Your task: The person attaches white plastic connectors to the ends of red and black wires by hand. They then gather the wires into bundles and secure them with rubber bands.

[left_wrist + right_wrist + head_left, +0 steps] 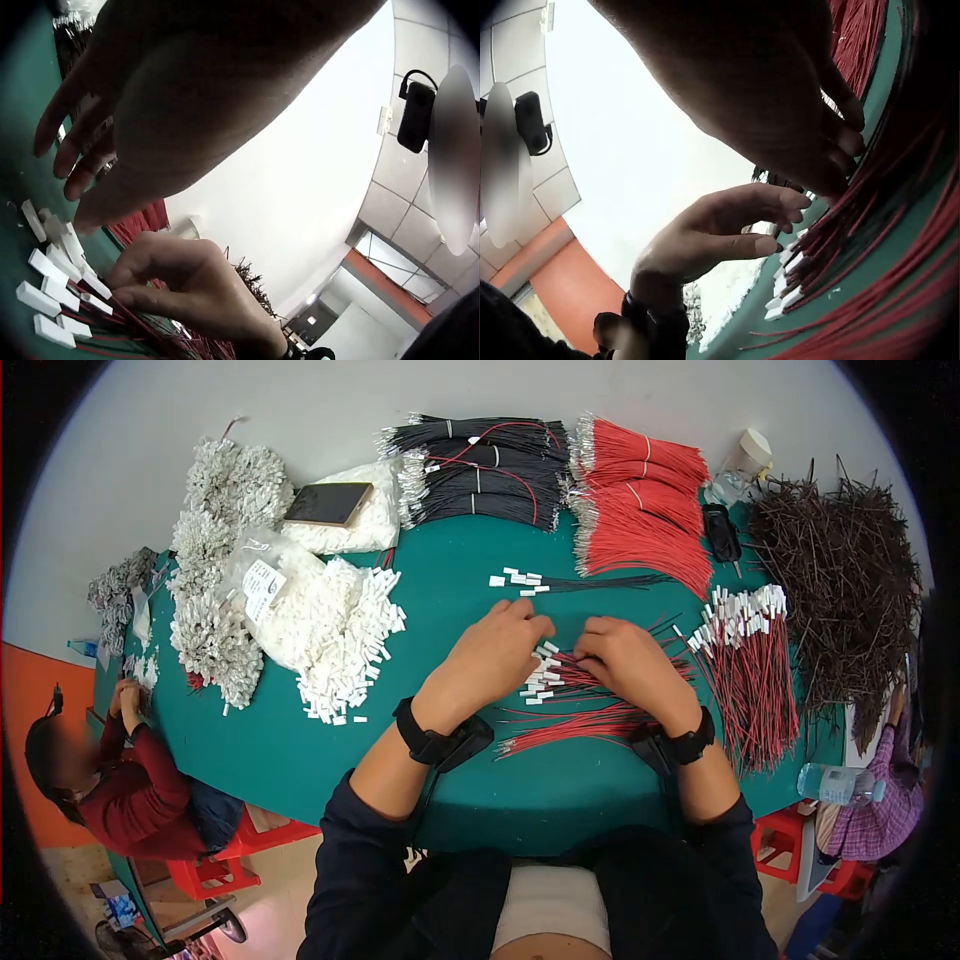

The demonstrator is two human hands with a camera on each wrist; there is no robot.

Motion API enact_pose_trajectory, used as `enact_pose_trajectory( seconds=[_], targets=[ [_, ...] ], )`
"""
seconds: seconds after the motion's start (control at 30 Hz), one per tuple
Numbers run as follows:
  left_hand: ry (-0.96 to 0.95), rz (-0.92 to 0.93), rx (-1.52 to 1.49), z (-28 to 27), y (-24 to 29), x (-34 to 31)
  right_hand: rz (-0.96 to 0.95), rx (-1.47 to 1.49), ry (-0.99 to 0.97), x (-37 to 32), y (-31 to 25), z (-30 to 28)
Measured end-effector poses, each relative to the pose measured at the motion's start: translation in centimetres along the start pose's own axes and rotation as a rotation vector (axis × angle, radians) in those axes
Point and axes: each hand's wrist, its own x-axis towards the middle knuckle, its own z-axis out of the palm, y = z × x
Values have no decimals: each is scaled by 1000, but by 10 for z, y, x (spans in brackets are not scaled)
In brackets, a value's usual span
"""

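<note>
My right hand (628, 662) pinches red and black wires (131, 321) between thumb and forefinger, just behind their white connector housings (51, 289). My left hand (495, 652) hovers beside these housings with loosely extended fingers; in the right wrist view the left hand (720, 225) has a gap between thumb and fingers. The wires under my right hand lie sideways on the green table, housings to the left. Nearer my body lies a bunch of loose red wires (570, 735). Beyond the hands are black wires (600, 582) with white housings at their left ends.
A heap of white housings (350, 640) spills from a plastic bag at left, near a phone (328, 503). Tied black (490, 480) and red wire bundles (640, 530) lie at the back. Finished-looking red-black leads (750, 680) and dark brown strands (840, 590) are on the right.
</note>
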Motion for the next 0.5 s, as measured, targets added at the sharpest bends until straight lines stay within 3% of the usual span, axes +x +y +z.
enact_pose_trajectory(
  seconds=[0.1, 0.17, 0.3, 0.37, 0.4, 0.43, 0.5],
  targets=[
    [73, 67, 49, 9, -5, 0, -7, 36, -8, 1, 2, -3],
    [-70, 37, 59, 9, -4, 1, -17, 82, -12, -1, -1, -11],
    [-108, 67, 53, 4, -7, 1, 49, 191, 63, 0, -19, -32],
    [-69, 88, 63, -14, -2, -1, 59, 218, 94, 0, -28, -35],
    [63, 23, 5, -19, -7, -3, 83, 242, 148, -1, -30, -36],
    [66, 17, 14, -28, -14, -4, 113, 265, 204, -3, -33, -37],
    [215, -124, 188, -53, -32, -7, 92, 256, 219, -3, -35, -38]
  ],
)
